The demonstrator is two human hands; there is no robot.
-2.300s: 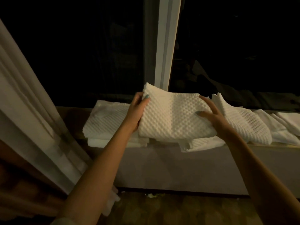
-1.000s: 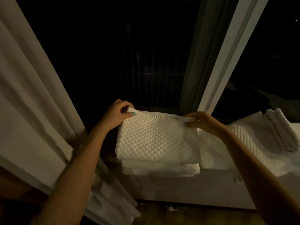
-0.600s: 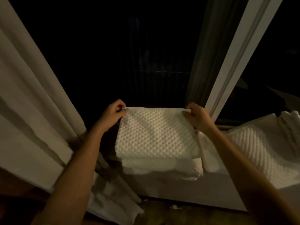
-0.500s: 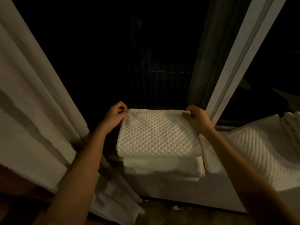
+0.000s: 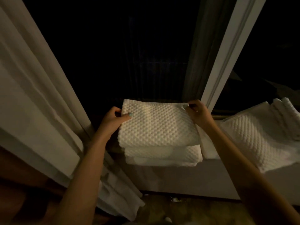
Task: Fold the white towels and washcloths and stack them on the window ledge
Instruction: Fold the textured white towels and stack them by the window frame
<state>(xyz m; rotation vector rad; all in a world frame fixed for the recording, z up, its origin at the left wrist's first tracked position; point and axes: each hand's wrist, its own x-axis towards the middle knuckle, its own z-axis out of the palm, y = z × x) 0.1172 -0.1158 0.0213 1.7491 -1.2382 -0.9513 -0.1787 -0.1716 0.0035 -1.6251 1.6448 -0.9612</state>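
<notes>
Nearest, a dim patterned floor (image 5: 178, 211) meets the pale front of the window ledge (image 5: 186, 179). On that ledge a stack of folded towels (image 5: 162, 155) sits, its front edge overhanging slightly, with a waffle-textured white towel (image 5: 157, 127) folded on top. The left hand (image 5: 113, 119) grips this top towel's left edge, thumb on its upper face. The right hand (image 5: 197, 113) pinches its far right corner. More white towels (image 5: 259, 138) lie just right of the stack. A curtain (image 5: 32, 95) hangs left, a white window frame (image 5: 227, 54) rises behind.
</notes>
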